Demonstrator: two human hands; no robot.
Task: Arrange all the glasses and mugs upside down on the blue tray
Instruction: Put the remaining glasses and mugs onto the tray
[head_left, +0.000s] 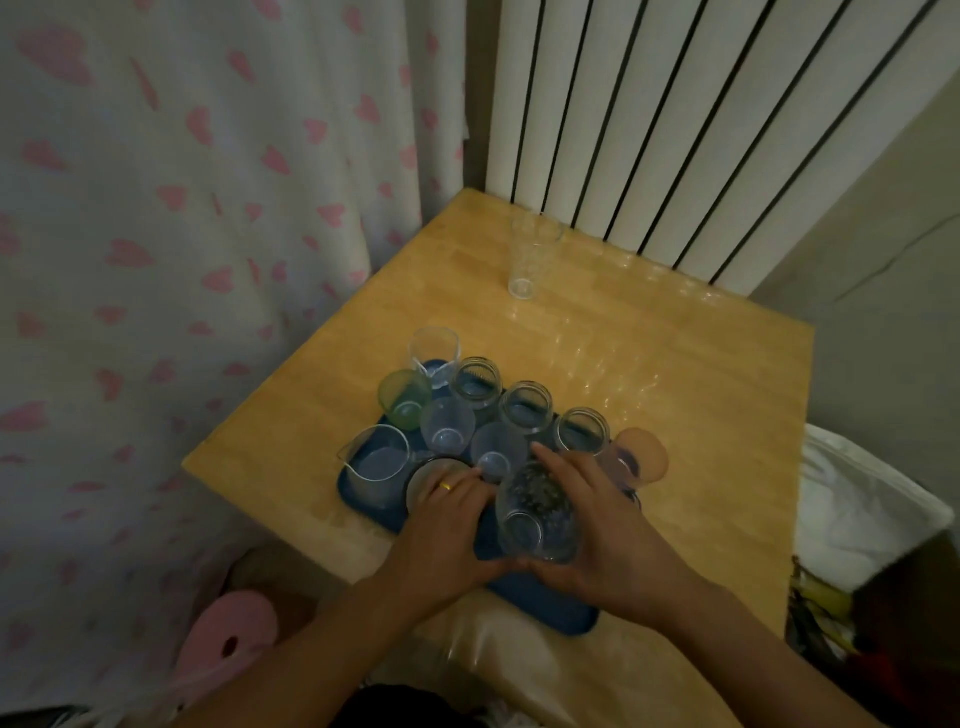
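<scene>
A blue tray (545, 608) lies on the wooden table (701, 415), crowded with several upside-down clear glasses and jars (524, 408), a green cup (405, 397) and a pinkish cup (644, 457). My right hand (597, 525) grips a textured clear glass (537, 512) over the tray's near part, bottom end toward me. My left hand (447, 519), with a gold ring, rests on a dark-rimmed glass (423, 480) on the tray. One tall clear glass (530, 254) stands upright, alone, at the table's far edge.
A white radiator (701, 114) stands behind the table. A heart-patterned curtain (182, 260) hangs on the left. A white bag (862, 509) sits to the right of the table, and a pink object (228, 639) lies low on the left.
</scene>
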